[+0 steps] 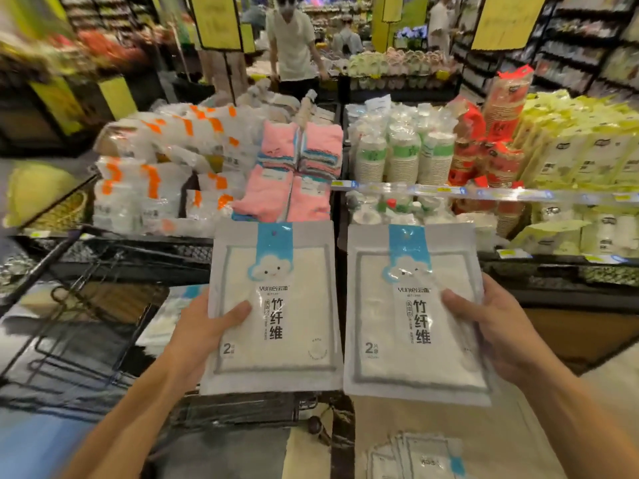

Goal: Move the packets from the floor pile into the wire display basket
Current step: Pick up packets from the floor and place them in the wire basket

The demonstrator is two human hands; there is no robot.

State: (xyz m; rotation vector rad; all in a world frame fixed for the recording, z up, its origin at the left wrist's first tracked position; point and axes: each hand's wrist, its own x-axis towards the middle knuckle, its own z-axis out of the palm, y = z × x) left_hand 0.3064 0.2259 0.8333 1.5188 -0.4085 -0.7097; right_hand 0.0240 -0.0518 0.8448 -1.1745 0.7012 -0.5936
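White plastic packets with a blue header strip and a little cloud face, one in each hand. My left hand (pixel 204 335) grips the left packet (pixel 275 307) by its left edge, thumb on the front, fingers hidden behind. My right hand (pixel 498 326) holds the right packet (pixel 413 312) the same way from its right edge, and there look to be more packets stacked behind that one. Both are upright with the long axis running up and down, blue strip on top, print facing me, side by side and almost touching, the right one tipped a bit clockwise.

They're up in the air in front of the black wire display basket (pixel 86 305), which sits low on my left and is pretty blurred; I can make out a few pale packs through its wires. The floor pile (pixel 415 458) of the same packets lies fanned out on the beige floor, down by the bottom edge.

Behind all that is a shop display: pink towels (pixel 297 167), orange-marked white packs (pixel 162 167), stacked paper cups (pixel 404 157), yellow-green packs (pixel 581 143). A person in a white t-shirt (pixel 294 43) stands further back, with yellow signs (pixel 216 20) overhead.
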